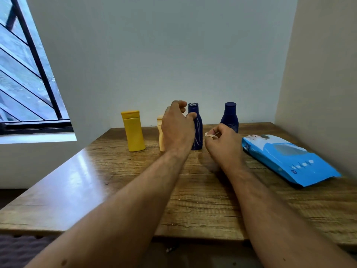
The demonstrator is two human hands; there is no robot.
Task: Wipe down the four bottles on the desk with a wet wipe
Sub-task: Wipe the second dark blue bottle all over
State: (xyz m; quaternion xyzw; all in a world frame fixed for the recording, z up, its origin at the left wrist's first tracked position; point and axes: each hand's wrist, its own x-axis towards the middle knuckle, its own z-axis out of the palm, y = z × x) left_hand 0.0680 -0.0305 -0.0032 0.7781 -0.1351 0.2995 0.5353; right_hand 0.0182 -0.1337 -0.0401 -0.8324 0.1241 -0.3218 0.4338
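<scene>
Four bottles stand in a row at the back of the wooden desk (123, 192): a yellow bottle (134, 130), a peach bottle (161, 139) mostly hidden behind my left hand, a dark blue bottle (198, 132) and a second dark blue bottle (229, 117). My left hand (177, 126) is at the first dark blue bottle. Its thumb lies against the bottle's left shoulder, and its fingers curl loosely just left of the cap, not round it. Just right of that bottle, my right hand (224, 146) pinches a small crumpled white wet wipe (209, 135).
A blue pack of wet wipes (289, 157) lies on the desk at the right, close to the side wall. The back wall rises right behind the bottles. A barred window (29, 74) is at the left. The desk's front edge is near me.
</scene>
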